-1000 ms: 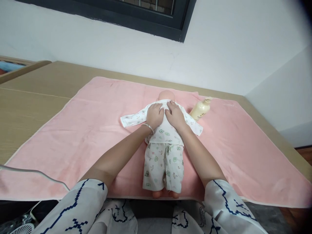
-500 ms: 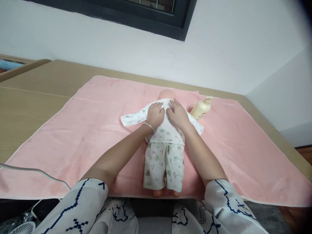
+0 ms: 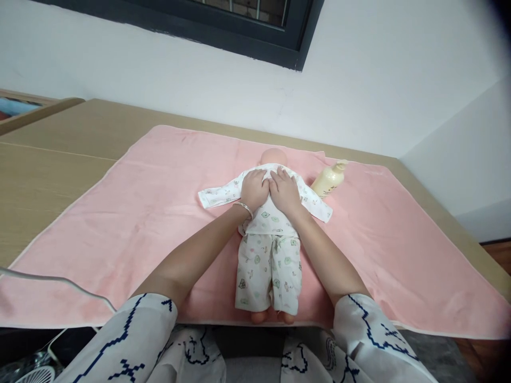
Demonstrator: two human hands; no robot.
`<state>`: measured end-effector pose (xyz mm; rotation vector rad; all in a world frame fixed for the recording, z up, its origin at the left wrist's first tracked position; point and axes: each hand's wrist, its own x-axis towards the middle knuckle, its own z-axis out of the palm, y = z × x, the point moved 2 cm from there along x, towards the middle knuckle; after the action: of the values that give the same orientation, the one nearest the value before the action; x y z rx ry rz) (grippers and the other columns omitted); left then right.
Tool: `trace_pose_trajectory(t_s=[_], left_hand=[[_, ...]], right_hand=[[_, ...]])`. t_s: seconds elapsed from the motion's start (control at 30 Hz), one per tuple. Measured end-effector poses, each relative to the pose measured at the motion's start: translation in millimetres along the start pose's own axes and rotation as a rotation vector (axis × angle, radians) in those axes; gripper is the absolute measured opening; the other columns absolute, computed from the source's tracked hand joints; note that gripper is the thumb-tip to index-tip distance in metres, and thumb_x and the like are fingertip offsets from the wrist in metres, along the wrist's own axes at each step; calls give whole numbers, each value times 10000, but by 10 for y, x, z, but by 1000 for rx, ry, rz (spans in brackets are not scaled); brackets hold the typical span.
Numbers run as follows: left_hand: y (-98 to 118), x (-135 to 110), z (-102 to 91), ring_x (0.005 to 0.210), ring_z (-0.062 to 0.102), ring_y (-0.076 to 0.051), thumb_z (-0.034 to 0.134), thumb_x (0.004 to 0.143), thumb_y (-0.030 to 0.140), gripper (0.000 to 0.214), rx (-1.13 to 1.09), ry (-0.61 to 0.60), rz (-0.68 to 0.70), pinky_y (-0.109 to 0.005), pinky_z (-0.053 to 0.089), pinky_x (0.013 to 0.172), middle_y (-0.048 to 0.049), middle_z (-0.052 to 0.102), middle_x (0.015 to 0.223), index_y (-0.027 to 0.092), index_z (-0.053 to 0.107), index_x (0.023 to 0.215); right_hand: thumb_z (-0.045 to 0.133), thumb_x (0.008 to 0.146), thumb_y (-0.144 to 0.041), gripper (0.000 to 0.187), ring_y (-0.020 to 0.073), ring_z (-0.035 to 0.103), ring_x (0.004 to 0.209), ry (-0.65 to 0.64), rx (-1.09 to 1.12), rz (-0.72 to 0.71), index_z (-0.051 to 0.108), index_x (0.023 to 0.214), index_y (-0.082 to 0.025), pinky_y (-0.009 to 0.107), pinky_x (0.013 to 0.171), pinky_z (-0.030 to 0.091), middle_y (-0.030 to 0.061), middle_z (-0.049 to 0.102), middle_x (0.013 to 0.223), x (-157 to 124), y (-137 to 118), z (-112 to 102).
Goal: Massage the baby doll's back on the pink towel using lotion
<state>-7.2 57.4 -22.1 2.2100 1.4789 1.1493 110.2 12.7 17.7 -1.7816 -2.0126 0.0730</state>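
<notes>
We are laying our left hand [image 3: 253, 189] and our right hand [image 3: 284, 191] flat on the upper trunk of the doll [image 3: 268, 234], just below its head [image 3: 273, 157]. The two hands are lying side by side, touching each other along the middle. The fingers [image 3: 255, 176] of both hands are lying stretched out and close together on the doll's printed shirt [image 3: 271, 218], pointing toward the head and clamping nothing. A thin bracelet [image 3: 241, 207] is sitting on our left wrist.

The doll is lying lengthwise in front of us in the middle of a pink towel [image 3: 159, 213], head away from us, its sleeves spread out to either side. Its feet [image 3: 257, 317] are poking out of the printed trousers [image 3: 267, 271] at the towel's near edge. We cannot tell whether it is lying face up or face down.

The towel is covering most of the tabletop [image 3: 51, 175]. A cream bottle [image 3: 328, 180] is lying tilted on the towel, near the doll's head, to the right of our right hand and apart from it. A white cable [image 3: 59, 281] is running across the towel's near left corner. Our patterned white sleeves [image 3: 131, 340] are filling the bottom of the view.
</notes>
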Motion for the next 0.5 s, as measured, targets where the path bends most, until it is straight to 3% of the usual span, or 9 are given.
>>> trace_pose_trajectory(t_s=[0.13, 0.27, 0.37, 0.5], left_hand=[[-5, 8, -23, 1286, 588, -276, 423, 933, 175, 441, 41, -29, -2, -417, 403, 1176, -152, 665, 1355, 83, 655, 1296], [39, 16, -87, 1246, 610, -298, 440, 942, 196, 395, 81, -58, 38, -441, 413, 1162, -171, 697, 1270, 84, 685, 1231], [165, -3, -160, 1316, 554, -345, 482, 928, 212, 361, 134, -89, 66, -529, 329, 1212, -186, 694, 1247, 106, 702, 1193], [493, -92, -263, 1482, 369, -363, 506, 919, 254, 422, 52, -195, 30, -567, 239, 1262, -148, 586, 1450, 135, 665, 1292]], right_hand=[[280, 1048, -308, 547, 391, 293, 1532, -141, -68, -42, 442, 1527, -99, 629, 1218, 243, 201, 333, 1647, -20, -50, -15], [347, 1036, -347, 550, 330, 301, 1542, -274, 64, -180, 421, 1550, -167, 586, 1236, 260, 146, 354, 1648, -97, -147, -317], [434, 1003, -368, 578, 234, 337, 1534, -218, 269, -297, 407, 1564, -230, 455, 1265, 282, 61, 384, 1642, -194, -174, -706], [490, 978, -390, 577, 236, 326, 1538, -60, 394, -198, 436, 1545, -302, 473, 1279, 257, 1, 413, 1626, -257, 60, -1155]])
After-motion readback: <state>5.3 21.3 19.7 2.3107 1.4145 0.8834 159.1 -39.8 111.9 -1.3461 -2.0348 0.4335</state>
